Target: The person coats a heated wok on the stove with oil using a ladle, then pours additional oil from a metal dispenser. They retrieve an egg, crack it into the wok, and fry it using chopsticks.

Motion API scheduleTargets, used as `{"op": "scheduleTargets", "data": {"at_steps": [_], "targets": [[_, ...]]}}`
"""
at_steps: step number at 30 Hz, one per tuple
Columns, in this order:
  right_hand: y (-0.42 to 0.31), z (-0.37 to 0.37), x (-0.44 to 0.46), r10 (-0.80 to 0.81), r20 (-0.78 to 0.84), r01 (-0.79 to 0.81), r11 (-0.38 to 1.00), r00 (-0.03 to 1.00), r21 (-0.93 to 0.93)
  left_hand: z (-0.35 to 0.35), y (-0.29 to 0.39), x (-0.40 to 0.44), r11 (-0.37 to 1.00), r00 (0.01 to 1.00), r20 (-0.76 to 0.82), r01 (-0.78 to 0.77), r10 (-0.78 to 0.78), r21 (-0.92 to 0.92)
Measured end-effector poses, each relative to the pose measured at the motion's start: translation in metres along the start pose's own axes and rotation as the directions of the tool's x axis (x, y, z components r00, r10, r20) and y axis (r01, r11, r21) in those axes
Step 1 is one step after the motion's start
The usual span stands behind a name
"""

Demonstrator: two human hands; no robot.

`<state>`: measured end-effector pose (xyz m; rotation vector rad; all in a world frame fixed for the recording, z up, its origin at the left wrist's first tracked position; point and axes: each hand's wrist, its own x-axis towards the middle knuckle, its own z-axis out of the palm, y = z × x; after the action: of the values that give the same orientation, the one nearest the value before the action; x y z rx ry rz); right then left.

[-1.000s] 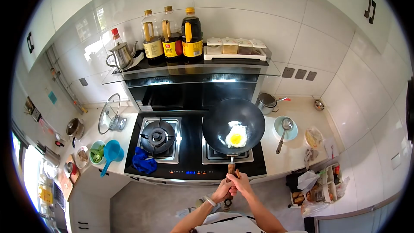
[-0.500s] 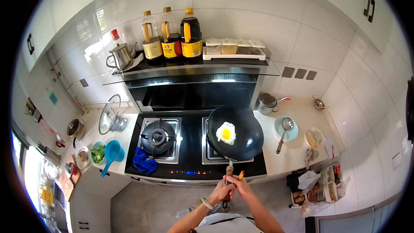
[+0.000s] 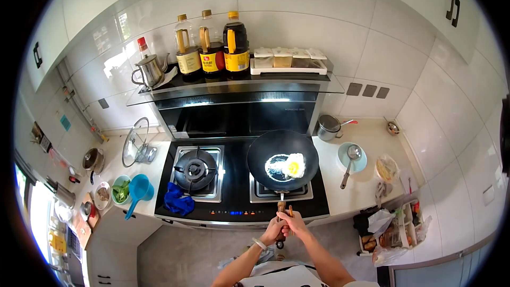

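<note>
A black wok (image 3: 265, 154) sits over the right burner, its wooden handle toward me. A fried egg (image 3: 294, 166) with a yellow yolk lies right of centre in it, bubbly liquid beside it. My left hand (image 3: 274, 230) is wrapped round the wok handle. Against it, my right hand (image 3: 295, 224) is closed over the same handle, with a thin brown stick-like thing showing between its fingers.
Left burner (image 3: 195, 169) with a blue cloth (image 3: 178, 200) beside it. Blue ladle-cup (image 3: 139, 188), bowl of greens (image 3: 121, 190) and glass lid (image 3: 136, 142) at left. At right, a pot (image 3: 329, 126), a bowl (image 3: 360, 165) with a ladle (image 3: 347, 172). Bottles (image 3: 212, 58) stand above.
The wok has shifted left and levelled since half a second ago. The egg has slid from the wok's left part to right of centre, leaving bubbly liquid at its left. Both hands keep their grip.
</note>
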<state>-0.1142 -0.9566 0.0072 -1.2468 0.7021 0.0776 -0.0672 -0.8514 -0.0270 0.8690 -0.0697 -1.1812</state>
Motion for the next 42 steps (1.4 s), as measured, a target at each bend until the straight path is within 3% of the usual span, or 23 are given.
{"op": "scheduleTargets", "data": {"at_steps": [6, 12, 14, 16, 18, 21, 23, 24, 26, 27, 29, 30, 32, 36, 42], "targets": [[0.004, -0.007, 0.013, 0.034, 0.009, -0.034, 0.999, 0.999, -0.019, -0.008, -0.002, 0.01, 0.999, 1.0, -0.001, 0.028, -0.028, -0.026], [0.014, -0.017, 0.025, 0.048, 0.125, -0.04, 0.997, 0.991, -0.06, -0.014, -0.007, 0.014, 0.999, 0.996, -0.076, 0.035, -0.036, -0.014], [0.025, -0.03, 0.038, -0.276, 0.113, 0.296, 0.838, 0.955, -0.457, -0.016, -0.009, 0.017, 0.999, 0.994, -0.102, 0.044, -0.045, -0.006], [0.0, -0.036, 0.025, -0.642, 0.07, 0.514, 0.538, 0.763, -0.668, -0.015, -0.007, 0.017, 0.998, 0.995, -0.088, 0.048, -0.051, -0.026], [-0.023, -0.056, 0.017, -0.807, -0.061, 0.519, 0.433, 0.588, -0.737, -0.013, -0.002, 0.014, 0.998, 0.995, -0.078, 0.059, -0.061, -0.033], [-0.086, -0.071, -0.007, -0.963, -0.152, 0.534, 0.251, 0.224, -0.807, -0.013, 0.001, 0.012, 0.997, 0.995, -0.07, 0.071, -0.072, -0.007], [-0.112, -0.081, -0.015, -0.935, -0.237, 0.488, 0.341, 0.264, -0.804, -0.012, 0.003, 0.012, 0.996, 0.993, -0.081, 0.085, -0.086, -0.004], [-0.118, -0.087, -0.009, -0.95, -0.221, 0.492, 0.303, 0.219, -0.816, -0.013, 0.002, 0.013, 0.997, 0.993, -0.082, 0.083, -0.083, -0.008], [-0.119, -0.097, 0.004, -0.748, -0.35, 0.47, 0.639, 0.564, -0.609, -0.015, -0.002, 0.015, 0.997, 0.994, -0.069, 0.078, -0.079, -0.014], [-0.116, -0.101, 0.019, -0.748, -0.344, 0.47, 0.637, 0.567, -0.611, -0.015, -0.002, 0.015, 0.997, 0.995, -0.072, 0.075, -0.076, -0.02], [-0.11, -0.104, 0.047, -0.63, -0.226, 0.571, 0.772, 0.742, -0.278, -0.016, -0.003, 0.015, 0.997, 0.994, -0.081, 0.077, -0.076, 0.006], [-0.11, -0.105, 0.055, -0.629, -0.221, 0.57, 0.773, 0.745, -0.28, -0.017, -0.003, 0.015, 0.997, 0.994, -0.084, 0.074, -0.074, 0.001], [-0.111, -0.107, 0.066, -0.505, -0.093, 0.445, 0.821, 0.858, -0.358, -0.019, -0.004, 0.016, 0.997, 0.995, -0.07, 0.074, -0.074, -0.005], [-0.104, -0.114, 0.088, -0.524, 0.025, 0.482, 0.761, 0.851, -0.433, -0.019, -0.003, 0.015, 0.996, 0.992, -0.09, 0.09, -0.092, -0.028], [-0.092, -0.111, 0.103, -0.522, 0.079, 0.485, 0.713, 0.85, -0.507, -0.016, 0.001, 0.011, 0.994, 0.989, -0.106, 0.098, -0.103, -0.051]]}}
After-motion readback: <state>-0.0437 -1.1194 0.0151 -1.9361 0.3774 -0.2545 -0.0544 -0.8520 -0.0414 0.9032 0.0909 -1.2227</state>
